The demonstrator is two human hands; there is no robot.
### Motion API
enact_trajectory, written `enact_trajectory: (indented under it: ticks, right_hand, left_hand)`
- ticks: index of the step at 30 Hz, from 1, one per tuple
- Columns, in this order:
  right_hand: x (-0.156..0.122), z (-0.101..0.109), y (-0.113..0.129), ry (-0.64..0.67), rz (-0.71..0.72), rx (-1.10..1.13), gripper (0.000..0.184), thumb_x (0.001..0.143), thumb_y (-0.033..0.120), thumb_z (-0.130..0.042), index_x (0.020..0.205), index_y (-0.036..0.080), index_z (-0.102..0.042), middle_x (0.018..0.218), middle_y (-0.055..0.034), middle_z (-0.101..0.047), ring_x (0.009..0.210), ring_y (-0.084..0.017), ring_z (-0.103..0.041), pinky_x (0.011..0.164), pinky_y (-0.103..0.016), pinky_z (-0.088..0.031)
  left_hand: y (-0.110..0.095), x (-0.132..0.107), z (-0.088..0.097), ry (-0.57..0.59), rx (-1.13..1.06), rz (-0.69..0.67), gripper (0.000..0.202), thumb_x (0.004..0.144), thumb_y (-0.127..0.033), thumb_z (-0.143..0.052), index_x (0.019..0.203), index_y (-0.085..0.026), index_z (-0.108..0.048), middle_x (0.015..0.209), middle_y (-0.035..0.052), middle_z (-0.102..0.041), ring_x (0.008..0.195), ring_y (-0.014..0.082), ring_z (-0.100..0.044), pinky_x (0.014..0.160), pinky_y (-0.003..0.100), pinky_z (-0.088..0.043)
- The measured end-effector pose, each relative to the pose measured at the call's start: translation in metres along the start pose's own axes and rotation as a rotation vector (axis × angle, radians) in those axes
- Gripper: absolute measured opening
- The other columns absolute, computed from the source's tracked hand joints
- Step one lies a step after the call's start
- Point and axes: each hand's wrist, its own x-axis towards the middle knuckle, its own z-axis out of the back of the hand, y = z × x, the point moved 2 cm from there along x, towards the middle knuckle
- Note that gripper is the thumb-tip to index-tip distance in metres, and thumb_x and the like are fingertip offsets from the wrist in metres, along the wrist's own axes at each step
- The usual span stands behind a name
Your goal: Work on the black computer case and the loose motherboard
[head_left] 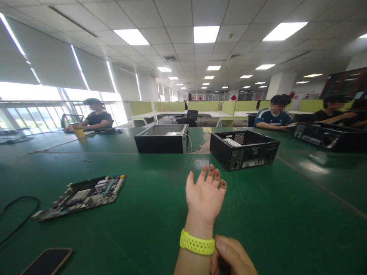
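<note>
My left hand (205, 196) is raised over the green table, palm up, with its fingers apart and nothing in it. Around that wrist sits a bright yellow-green perforated wristband (197, 243). At the lower right edge of the frame, my right hand (236, 256) has its fingers curled, thumb and fingers closed on the band's right side. Part of what those fingers grip is hidden behind the wrist. A circuit board (88, 194) lies on the table to the left of my hands.
Two open black computer cases (160, 144) (254, 157) stand beyond my hands. A phone (47, 262) and a black cable (21, 198) lie at left. Another case (332, 135) is at far right. Several people sit around the green table (137, 233); a yellow cup (78, 131) stands at far left.
</note>
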Motion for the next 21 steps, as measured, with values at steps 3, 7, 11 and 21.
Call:
enact_trajectory:
  ticks: [3,7,11,21]
  right_hand:
    - [0.0009,0.0051,-0.0004,0.023,0.014,-0.104,0.061,0.081,0.07,-0.04,0.059,0.016,-0.055,0.05,0.0,-0.048,0.045,-0.009,-0.042,0.046,-0.021,-0.031]
    - [-0.001,0.0069,0.0023,0.062,0.04,-0.206,0.058,0.084,0.066,-0.041,0.057,0.016,-0.053,0.05,-0.0006,-0.049,0.045,-0.009,-0.043,0.045,-0.021,-0.032]
    - [-0.0027,0.0045,0.0037,0.058,0.058,-0.081,0.056,0.085,0.063,-0.042,0.059,0.015,-0.056,0.053,-0.0018,-0.051,0.048,-0.01,-0.046,0.047,-0.022,-0.035]
    - [0.0014,0.0033,-0.0011,0.03,0.053,-0.1,0.06,0.085,0.067,-0.037,0.056,0.016,-0.053,0.048,-0.0015,-0.049,0.042,-0.009,-0.044,0.044,-0.021,-0.033]
  left_hand:
    - [0.0014,-0.0007,-0.001,-0.008,0.003,0.007,0.035,0.089,-0.049,-0.035,0.097,-0.019,-0.053,0.095,0.0062,-0.059,0.083,0.0192,-0.058,0.062,0.032,-0.045]
    - [0.0036,-0.0022,-0.0031,-0.007,0.029,0.008,0.036,0.09,-0.049,-0.033,0.097,-0.02,-0.053,0.097,0.0069,-0.058,0.082,0.0189,-0.058,0.063,0.032,-0.045]
    - [0.0043,-0.0028,-0.0047,0.01,0.044,0.001,0.036,0.09,-0.048,-0.032,0.096,-0.019,-0.053,0.098,0.0077,-0.058,0.081,0.0183,-0.058,0.063,0.031,-0.045]
    - [0.0077,-0.0025,-0.0045,0.007,0.013,-0.006,0.035,0.089,-0.048,-0.035,0.096,-0.019,-0.053,0.093,0.0063,-0.058,0.079,0.0183,-0.058,0.062,0.031,-0.044]
